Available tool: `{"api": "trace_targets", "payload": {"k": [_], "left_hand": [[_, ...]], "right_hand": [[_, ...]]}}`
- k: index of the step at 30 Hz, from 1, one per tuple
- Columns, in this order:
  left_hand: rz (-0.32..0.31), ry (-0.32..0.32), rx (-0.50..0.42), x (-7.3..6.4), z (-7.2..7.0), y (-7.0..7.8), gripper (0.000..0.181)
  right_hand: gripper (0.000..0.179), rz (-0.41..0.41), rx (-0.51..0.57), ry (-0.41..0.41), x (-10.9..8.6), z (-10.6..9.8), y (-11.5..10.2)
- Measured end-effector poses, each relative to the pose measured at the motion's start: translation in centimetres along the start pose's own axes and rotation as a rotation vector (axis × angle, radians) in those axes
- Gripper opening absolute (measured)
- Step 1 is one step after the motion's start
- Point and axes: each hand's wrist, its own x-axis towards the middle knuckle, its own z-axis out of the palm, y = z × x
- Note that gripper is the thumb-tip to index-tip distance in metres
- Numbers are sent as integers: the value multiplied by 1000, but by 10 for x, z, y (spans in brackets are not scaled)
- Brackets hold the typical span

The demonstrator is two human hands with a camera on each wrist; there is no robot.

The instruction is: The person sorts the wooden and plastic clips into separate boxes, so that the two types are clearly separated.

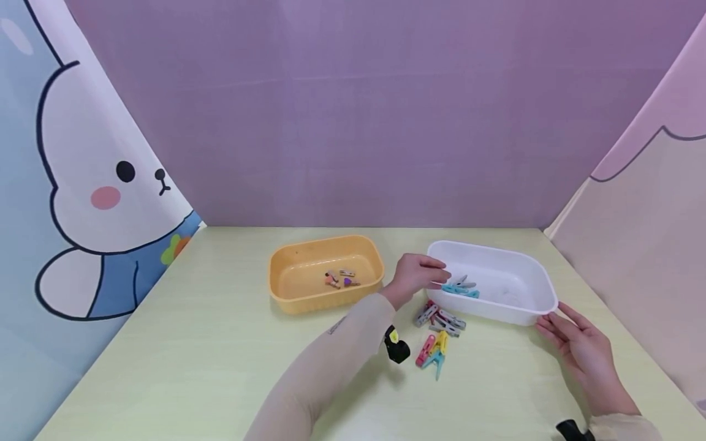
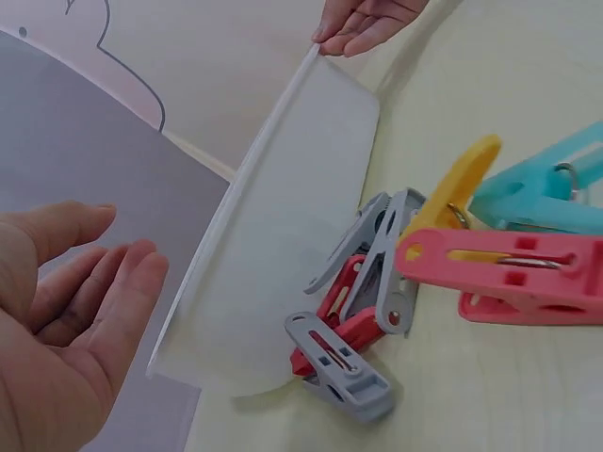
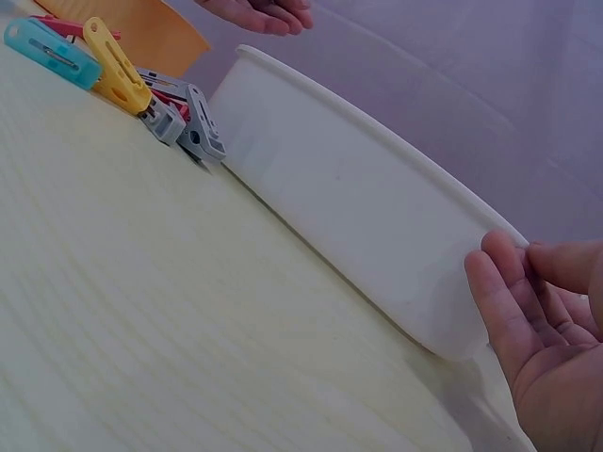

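Note:
My left hand (image 1: 416,275) reaches over the left end of a white plastic basin (image 1: 507,275). In the left wrist view its thumb and fingers are apart with nothing between them. Just below those fingertips, blue clothespins (image 1: 460,291) and grey ones lie inside the basin. At the basin's near right corner, my right hand (image 1: 587,355) pinches the rim, thumb on top and fingers against the outer wall. Against the basin's near left side is a heap of grey clothespins (image 1: 449,320) with red among them. Closer to me lie a pink-red clothespin (image 1: 426,350), a yellow clothespin (image 1: 441,343) and a teal clothespin (image 1: 436,361).
An orange-yellow basin (image 1: 300,275) stands left of the white one, holding several small wooden clips (image 1: 349,273) with coloured decorations. Both basins are on a pale wood-grain table (image 1: 193,355). Behind it hangs a purple cloth (image 1: 353,122), with printed panels at both sides.

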Motion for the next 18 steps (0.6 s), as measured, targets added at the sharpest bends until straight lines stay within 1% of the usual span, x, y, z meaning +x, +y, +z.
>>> {"api": "trace_targets", "payload": {"k": [7, 11, 18], "left_hand": [[-27, -26, 71, -11, -7, -8, 23], [-38, -41, 86, -16, -11, -14, 23], [-63, -69, 116, -21, -21, -31, 18]], "right_hand": [[37, -1, -1, 4, 0, 0, 0], [37, -2, 7, -1, 0, 0, 0], [38, 1, 5, 0, 0, 0, -1]]}}
